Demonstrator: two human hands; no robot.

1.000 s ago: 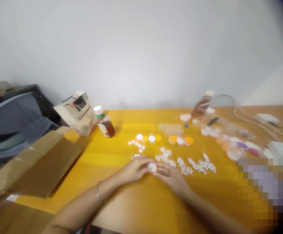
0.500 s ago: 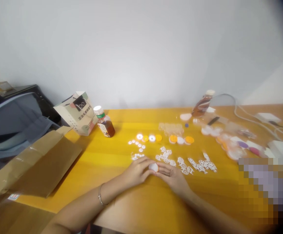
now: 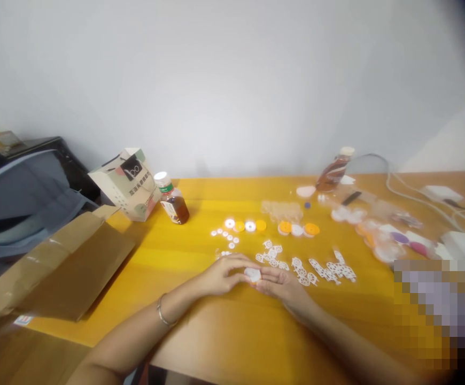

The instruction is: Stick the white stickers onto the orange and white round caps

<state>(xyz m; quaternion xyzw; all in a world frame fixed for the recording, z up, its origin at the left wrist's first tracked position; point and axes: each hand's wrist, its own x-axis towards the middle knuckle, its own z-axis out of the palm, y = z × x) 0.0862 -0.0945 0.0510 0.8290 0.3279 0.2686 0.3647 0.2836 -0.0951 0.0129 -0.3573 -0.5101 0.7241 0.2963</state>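
Between my two hands, just above the yellow-orange table [image 3: 200,339], is a small round piece [image 3: 252,275] with a white face and an orange edge. My left hand [image 3: 225,275] pinches it from the left, thumb below and fingers curved over the top. My right hand [image 3: 283,287] grips its right side with the fingertips. Just beyond the hands lie white openwork wheel-like parts [image 3: 272,255], with more white lattice pieces [image 3: 332,270] to the right. Small white discs [image 3: 230,238] sit behind my left hand. A row of white and orange round pieces [image 3: 250,226] lies farther back.
A cardboard box [image 3: 68,272] and a paper bag [image 3: 126,187] stand on the left, beside a bottle of dark drink [image 3: 172,200]. Another bottle [image 3: 334,171] leans at the back right, near clear plastic packaging [image 3: 385,243] and cables [image 3: 412,192].
The round piece has tilted slightly, showing more of its white face. Both hands stay on it, with the left forearm shifted a little left.
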